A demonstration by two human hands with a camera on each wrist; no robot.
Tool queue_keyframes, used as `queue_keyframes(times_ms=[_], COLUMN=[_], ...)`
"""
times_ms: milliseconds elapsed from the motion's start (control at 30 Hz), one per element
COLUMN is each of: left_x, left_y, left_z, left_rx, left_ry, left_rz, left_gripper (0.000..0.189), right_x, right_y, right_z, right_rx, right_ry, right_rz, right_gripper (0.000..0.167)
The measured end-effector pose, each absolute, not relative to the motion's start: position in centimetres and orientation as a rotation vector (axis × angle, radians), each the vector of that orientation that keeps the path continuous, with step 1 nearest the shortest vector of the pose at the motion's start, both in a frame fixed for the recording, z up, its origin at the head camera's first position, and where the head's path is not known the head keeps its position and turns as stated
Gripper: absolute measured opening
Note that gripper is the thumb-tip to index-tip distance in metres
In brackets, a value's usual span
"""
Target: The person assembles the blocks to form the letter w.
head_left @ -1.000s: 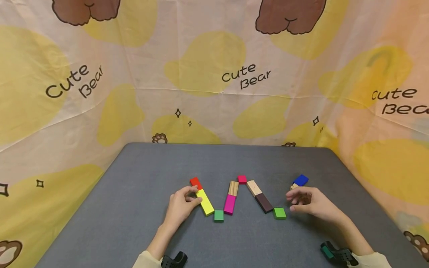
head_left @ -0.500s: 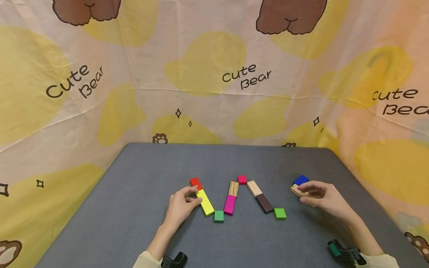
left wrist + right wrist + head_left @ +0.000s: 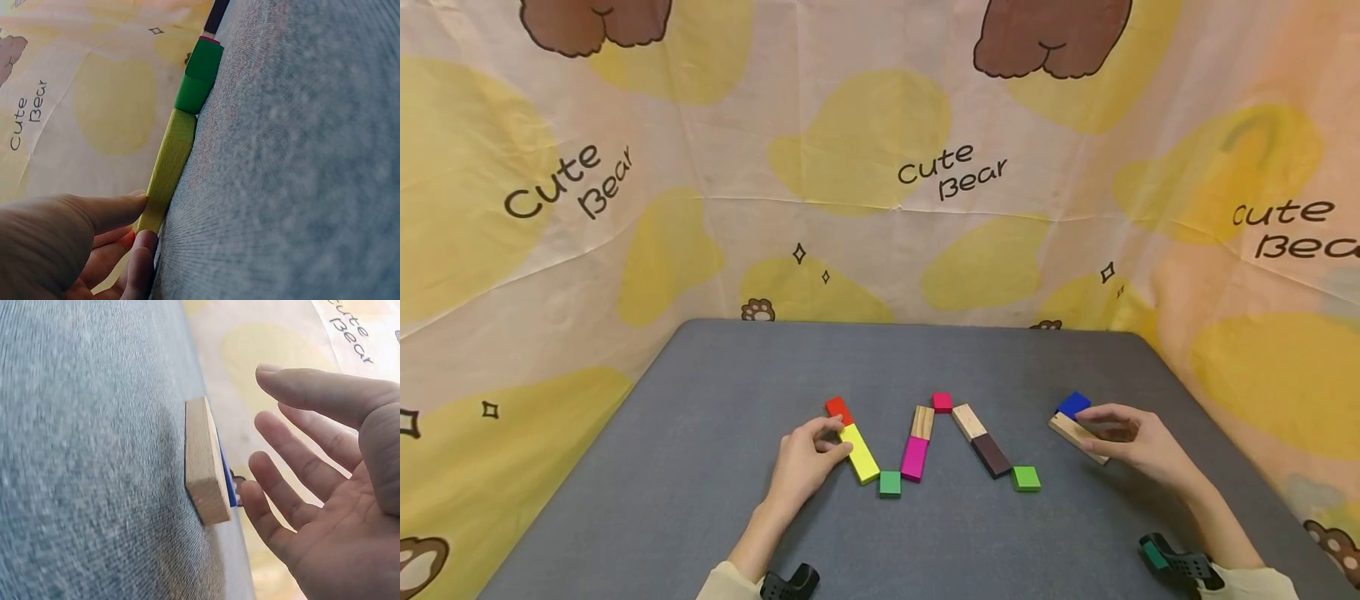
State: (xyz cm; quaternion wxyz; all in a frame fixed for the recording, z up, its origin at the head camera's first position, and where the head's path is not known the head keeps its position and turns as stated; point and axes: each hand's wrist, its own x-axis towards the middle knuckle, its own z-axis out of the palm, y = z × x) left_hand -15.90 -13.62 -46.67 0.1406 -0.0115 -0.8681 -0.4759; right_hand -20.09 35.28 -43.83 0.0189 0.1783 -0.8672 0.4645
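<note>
In the head view my left hand [image 3: 806, 460] is at the left end of a row of coloured blocks. Its thumb and curved fingers touch the yellow block [image 3: 862, 461], near where it meets a red block [image 3: 837, 406]. The left wrist view shows the thumb and a fingertip at that end of the yellow block [image 3: 167, 165]; the red block is hidden there by the fingers. My right hand [image 3: 1138, 447] hovers with parted fingers over a pale wooden block [image 3: 1069, 429] lying beside a blue block [image 3: 1075, 404]. In the right wrist view this hand [image 3: 331, 487] holds nothing and appears apart from the wooden block [image 3: 203, 453].
The row zigzags across the grey table [image 3: 760, 358]: green block [image 3: 890, 484], magenta [image 3: 914, 457], wooden [image 3: 922, 422], crimson [image 3: 942, 402], another wooden one [image 3: 968, 422], dark brown [image 3: 991, 455] and bright green [image 3: 1026, 477]. A printed cloth [image 3: 850, 167] hangs behind.
My right hand has moved right, away from the bright green block and over the wooden block, uncovering more of it. The left hand and the row have stayed in place.
</note>
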Motion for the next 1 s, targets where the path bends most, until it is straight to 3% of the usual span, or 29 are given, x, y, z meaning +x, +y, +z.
queue_keyframes(times_ms=[1000], left_x=[-15.78], left_y=[-13.62], left_z=[-46.66], left_rx=[-0.037], left_ry=[-2.512], left_rz=[-1.386], left_gripper=[0.028], right_x=[-20.75], right_y=[36.0], right_z=[-44.77], right_rx=[0.628], right_ry=[-2.726], right_rz=[1.428], right_gripper=[0.038])
